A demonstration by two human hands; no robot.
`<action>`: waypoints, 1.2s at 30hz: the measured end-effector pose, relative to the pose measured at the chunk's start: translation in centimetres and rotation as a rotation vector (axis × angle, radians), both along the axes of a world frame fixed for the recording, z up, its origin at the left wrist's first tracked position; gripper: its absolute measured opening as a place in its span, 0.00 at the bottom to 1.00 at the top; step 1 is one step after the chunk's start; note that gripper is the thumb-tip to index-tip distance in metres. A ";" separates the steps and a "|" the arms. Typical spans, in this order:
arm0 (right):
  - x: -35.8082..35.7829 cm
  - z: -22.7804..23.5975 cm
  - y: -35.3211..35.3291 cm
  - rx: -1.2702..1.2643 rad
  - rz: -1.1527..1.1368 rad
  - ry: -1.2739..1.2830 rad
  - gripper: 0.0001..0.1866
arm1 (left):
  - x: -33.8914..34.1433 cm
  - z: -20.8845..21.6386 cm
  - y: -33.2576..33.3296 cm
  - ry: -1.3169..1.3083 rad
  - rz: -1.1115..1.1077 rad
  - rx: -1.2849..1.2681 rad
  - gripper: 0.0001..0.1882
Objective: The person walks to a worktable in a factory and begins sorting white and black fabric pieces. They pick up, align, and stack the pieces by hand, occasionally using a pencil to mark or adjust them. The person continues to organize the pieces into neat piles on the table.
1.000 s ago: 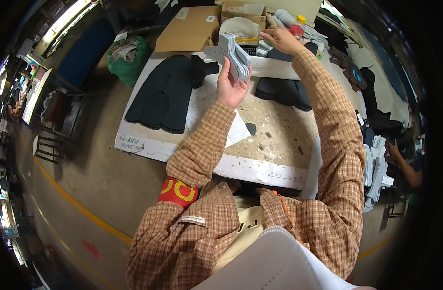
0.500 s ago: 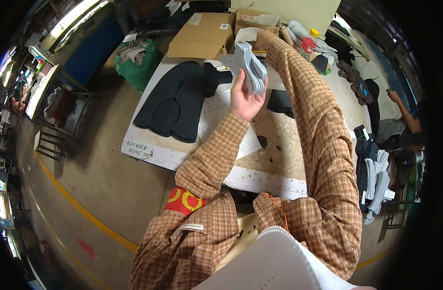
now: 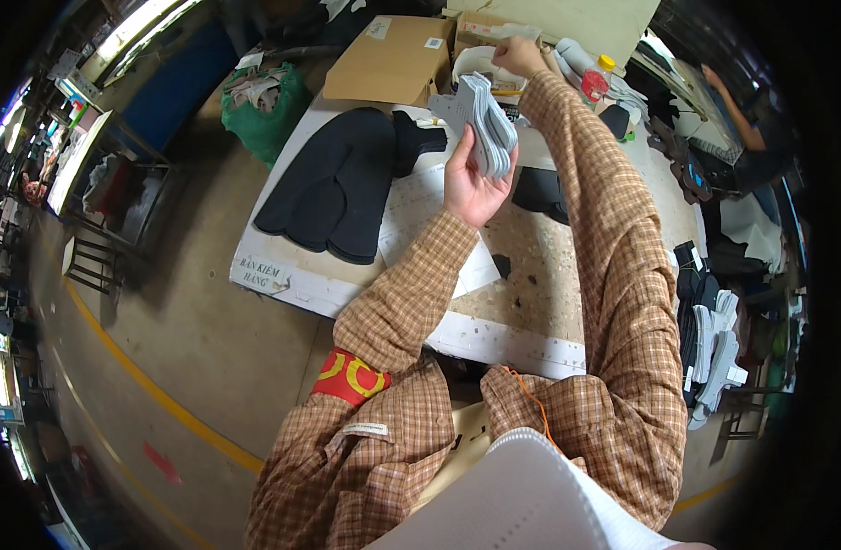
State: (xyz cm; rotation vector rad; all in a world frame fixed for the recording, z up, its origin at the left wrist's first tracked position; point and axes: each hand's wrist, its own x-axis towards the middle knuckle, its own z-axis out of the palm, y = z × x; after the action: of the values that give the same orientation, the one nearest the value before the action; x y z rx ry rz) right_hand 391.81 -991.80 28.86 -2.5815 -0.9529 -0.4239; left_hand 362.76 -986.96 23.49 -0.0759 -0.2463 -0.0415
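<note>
A stack of light grey, curved, perforated cut pieces (image 3: 487,128) stands upright in my left hand (image 3: 476,190), gripped between thumb and fingers above the table. My right arm reaches to the far side, where my right hand (image 3: 519,58) is just above the right rim of a white tub (image 3: 461,66). Its fingers are curled together; anything between them is too small to make out. Left of my left hand lies a pile of large black padded pieces (image 3: 333,188), with smaller black pieces (image 3: 418,142) beside it. Paper sheets (image 3: 420,215) lie under my left forearm.
A flattened brown carton (image 3: 384,62) lies at the table's back left. At the back right stands a yellow-capped bottle (image 3: 597,79). A green sack (image 3: 260,124) is left of the table. More grey pieces (image 3: 714,353) hang at the right, and another person's arm (image 3: 736,110) shows beyond.
My right hand has come up out of the white tub and now shows above its rim. My left hand still holds the grey stack, slightly shifted in view.
</note>
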 end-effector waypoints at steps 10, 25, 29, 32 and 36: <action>-9.3 5.8 -5.3 0.753 0.238 0.716 0.09 | 1.3 -2.1 0.4 -0.063 -0.022 0.074 0.21; -23.5 0.4 -13.4 0.890 0.347 0.862 0.15 | 0.7 -3.1 -2.2 0.043 -0.047 0.374 0.23; -23.2 -1.1 -14.3 1.061 0.353 0.937 0.16 | 0.8 -3.0 -2.0 -0.017 -0.129 0.264 0.22; -23.2 -2.2 -14.6 1.065 0.341 1.022 0.15 | 0.9 -3.2 -2.1 -0.013 -0.124 0.390 0.23; -23.2 -3.0 -14.8 1.089 0.358 1.108 0.15 | 0.9 -3.9 -2.7 0.085 -0.099 0.596 0.24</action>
State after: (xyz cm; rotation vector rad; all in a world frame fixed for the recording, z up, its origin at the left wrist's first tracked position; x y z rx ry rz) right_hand 368.60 -1006.55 25.91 -1.2431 -0.4793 0.4629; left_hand 363.61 -989.64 19.58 0.5024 -0.1368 -0.2079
